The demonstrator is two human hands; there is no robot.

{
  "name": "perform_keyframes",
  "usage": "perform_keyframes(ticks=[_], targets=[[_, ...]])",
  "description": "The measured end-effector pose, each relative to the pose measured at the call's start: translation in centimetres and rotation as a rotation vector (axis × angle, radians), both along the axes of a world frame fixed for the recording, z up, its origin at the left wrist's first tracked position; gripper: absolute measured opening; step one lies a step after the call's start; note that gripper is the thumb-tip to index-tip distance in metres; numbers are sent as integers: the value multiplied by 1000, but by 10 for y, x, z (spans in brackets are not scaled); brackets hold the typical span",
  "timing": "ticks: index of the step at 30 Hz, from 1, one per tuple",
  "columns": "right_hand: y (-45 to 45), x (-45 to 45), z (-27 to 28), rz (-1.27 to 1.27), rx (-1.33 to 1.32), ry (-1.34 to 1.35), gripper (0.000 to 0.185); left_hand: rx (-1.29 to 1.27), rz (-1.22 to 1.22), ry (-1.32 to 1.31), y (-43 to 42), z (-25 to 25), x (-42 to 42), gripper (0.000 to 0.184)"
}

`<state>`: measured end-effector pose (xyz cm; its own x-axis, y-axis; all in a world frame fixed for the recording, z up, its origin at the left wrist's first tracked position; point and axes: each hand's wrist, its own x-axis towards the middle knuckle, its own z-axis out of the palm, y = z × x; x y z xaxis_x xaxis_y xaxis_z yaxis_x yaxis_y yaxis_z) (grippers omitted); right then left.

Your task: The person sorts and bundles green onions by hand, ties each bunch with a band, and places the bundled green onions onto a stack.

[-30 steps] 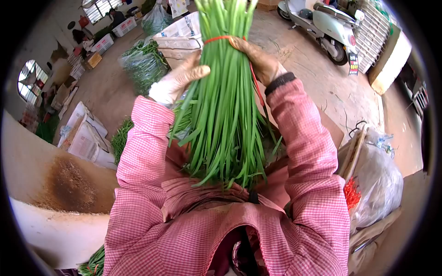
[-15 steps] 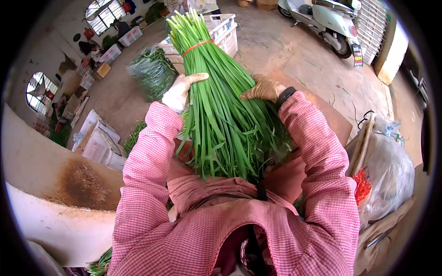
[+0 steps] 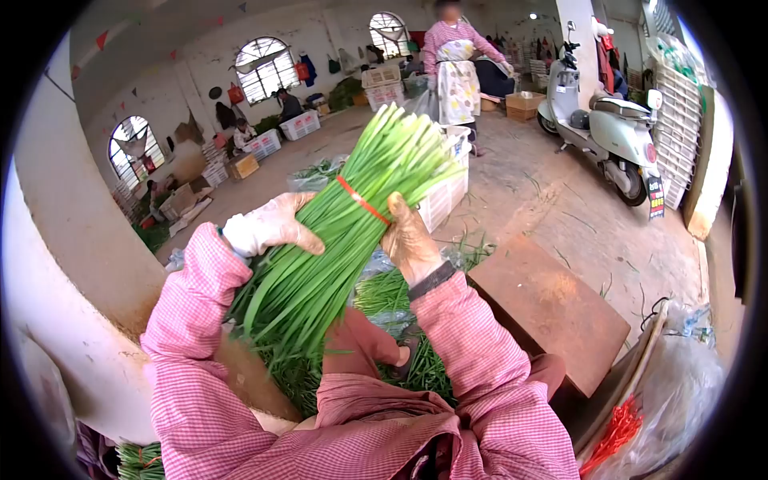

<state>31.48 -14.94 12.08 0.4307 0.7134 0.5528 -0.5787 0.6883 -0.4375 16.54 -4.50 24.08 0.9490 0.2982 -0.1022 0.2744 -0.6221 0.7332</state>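
One bundle of long green stalks [image 3: 320, 248], held aloft in front of the body, tilted, pale cut ends toward upper right, leafy ends hanging at lower left. One red band [image 3: 362, 200], wrapped around the bundle. Two gloved hands: left hand [image 3: 276, 226], fingers grasping the bundle's left side below the band, thumb lying across the leaves; right hand [image 3: 412, 244], fingers grasping the opposite side, thumb at the band's end, remaining fingers partly hidden. Further loose greens [image 3: 382, 294], beneath the hands, near the person's leg. One brown board [image 3: 552, 312], flat, to the right of the legs. One clear plastic bag [image 3: 680, 392], lower right, with a tuft of red strips [image 3: 612, 432] beside it. One white crate [image 3: 444, 196], beyond the bundle. One scooter [image 3: 612, 136], parked upper right. One co-worker in a patterned apron [image 3: 458, 88], standing farther back.
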Motion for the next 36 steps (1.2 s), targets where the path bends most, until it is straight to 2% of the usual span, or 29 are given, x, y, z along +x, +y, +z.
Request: perform_keyframes(ticks=[3,4,5,7,8,9,11,13,14,15,17,19,20,21,23,24,25,26,27,28,29,30,31,32,34,36], targets=[[-3,-34,-41,173,96,256,71,-4,-33,86,-3,-31,-50,66],[-3,-33,-46,206,102,292,61,-87,22,166,-6,-30,-51,66],[-9,-46,-60,208,59,361,57,-119,43,179,0,-57,-68,65],[-4,-55,-103,277,-47,505,51,-350,126,220,2,-121,-93,66],[-10,-62,-135,322,-266,606,44,-229,175,226,1,-183,-113,68],[16,-59,-183,222,-320,744,30,-73,198,192,0,-237,-124,70],[31,-39,-235,254,-506,823,23,-140,333,41,-18,-302,-130,75],[25,-31,-229,-117,-778,665,25,-144,408,-43,-38,-305,-127,74],[18,-18,-218,-335,-869,577,26,-55,432,-54,-40,-306,-127,73],[7,1,-207,-394,-886,522,28,35,459,-66,-44,-304,-125,72],[-12,31,-207,-419,-775,173,40,-65,459,-83,-45,-299,-123,71],[-24,2,-157,-522,-837,-201,42,-2,484,-166,-38,-317,-126,70],[-20,-4,-176,-362,-594,-482,43,45,498,-160,-41,-314,-124,70],[-13,-10,-192,-416,-474,-858,40,36,499,-149,-43,-309,-123,70],[-7,-15,-193,-533,-929,-579,28,-32,516,-89,-46,-298,-119,70],[5,-4,-199,-340,-899,55,26,36,484,-25,-46,-291,-118,74],[1,12,-201,-435,-1053,-149,27,30,513,-13,-44,-291,-120,74],[7,27,-224,-699,-894,-327,23,-26,444,23,-39,-292,-123,77],[-1,29,-216,-837,-799,-503,19,-84,378,52,-33,-291,-124,79],[-13,17,-188,-1060,-708,-670,18,-319,260,81,-23,-284,-125,82],[-30,4,-154,-1152,-787,-848,20,-551,132,97,-12,-274,-124,85],[-39,-8,-138,-1095,-643,-874,20,-806,86,50,-6,-267,-127,90],[-47,-21,-122,-1056,-529,-987,20,-858,47,44,2,-270,-129,88],[-48,-31,-128,-917,-387,-989,20,-840,42,58,4,-272,-130,82],[-54,-59,-123,-711,-346,-1091,21,-812,33,67,7,-270,-129,76],[-46,-66,-135,-655,-353,-1157,20,-970,102,59,11,-271,-129,67]])
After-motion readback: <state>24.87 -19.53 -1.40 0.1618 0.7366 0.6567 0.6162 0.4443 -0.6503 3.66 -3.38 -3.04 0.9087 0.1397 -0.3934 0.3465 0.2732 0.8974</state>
